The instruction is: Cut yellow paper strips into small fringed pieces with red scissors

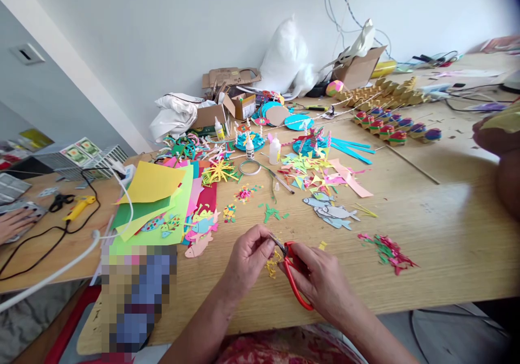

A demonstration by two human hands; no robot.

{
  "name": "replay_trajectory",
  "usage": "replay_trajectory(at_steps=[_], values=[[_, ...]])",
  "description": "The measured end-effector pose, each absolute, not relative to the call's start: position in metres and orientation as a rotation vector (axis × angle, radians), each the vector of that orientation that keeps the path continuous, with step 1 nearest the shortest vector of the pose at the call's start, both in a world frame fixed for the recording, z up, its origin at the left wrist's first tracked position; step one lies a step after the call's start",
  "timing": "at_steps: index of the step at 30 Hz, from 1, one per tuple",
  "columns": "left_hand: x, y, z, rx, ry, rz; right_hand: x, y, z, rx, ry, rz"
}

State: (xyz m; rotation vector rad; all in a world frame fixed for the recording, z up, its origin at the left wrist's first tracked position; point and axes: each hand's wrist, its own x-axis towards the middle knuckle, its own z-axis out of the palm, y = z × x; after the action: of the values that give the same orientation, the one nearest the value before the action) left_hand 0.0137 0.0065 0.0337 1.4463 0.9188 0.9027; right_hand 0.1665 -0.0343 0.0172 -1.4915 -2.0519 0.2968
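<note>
Red-handled scissors point(293, 283) are gripped in my right hand point(320, 277), their short blades pointing up and left. The fingers of my left hand point(252, 255) are pinched together at the blade tips; whatever they hold is too small to make out. Below the blades, small yellow paper scraps point(272, 266) lie on the table. Grey paper fish point(331, 212) lie beyond my right hand, with thin yellow strips point(365, 210) beside them. Green paper bits point(271, 212) and a pile of round paper dots point(229, 213) are beyond my left hand.
Coloured paper sheets point(154, 182) and a pink paper fish point(199, 245) lie left. Red and green scraps point(388, 253) lie right. Glue bottles point(275, 151), a tape roll point(249, 167) and painted egg-carton pieces point(396, 125) stand farther back. A hot glue gun point(79, 208) and another person's hand point(18, 223) are far left.
</note>
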Motion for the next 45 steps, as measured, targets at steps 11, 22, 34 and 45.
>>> replay_trajectory(at_steps=[11, 22, 34, 45], values=[[0.005, 0.008, 0.042, 1.442, 0.910, 0.804, 0.165, -0.036, 0.020, -1.459, -2.069, 0.284], [-0.001, 0.008, 0.042, 1.446, 0.905, 0.785, 0.166, -0.037, 0.023, -1.432, -2.111, 0.249], [-0.002, 0.006, 0.041, 1.427, 0.948, 0.813, 0.166, -0.038, 0.023, -1.460, -2.131, 0.283], [-0.003, 0.004, 0.035, 1.373, 0.941, 0.901, 0.163, -0.037, 0.017, -1.459, -2.094, 0.364]])
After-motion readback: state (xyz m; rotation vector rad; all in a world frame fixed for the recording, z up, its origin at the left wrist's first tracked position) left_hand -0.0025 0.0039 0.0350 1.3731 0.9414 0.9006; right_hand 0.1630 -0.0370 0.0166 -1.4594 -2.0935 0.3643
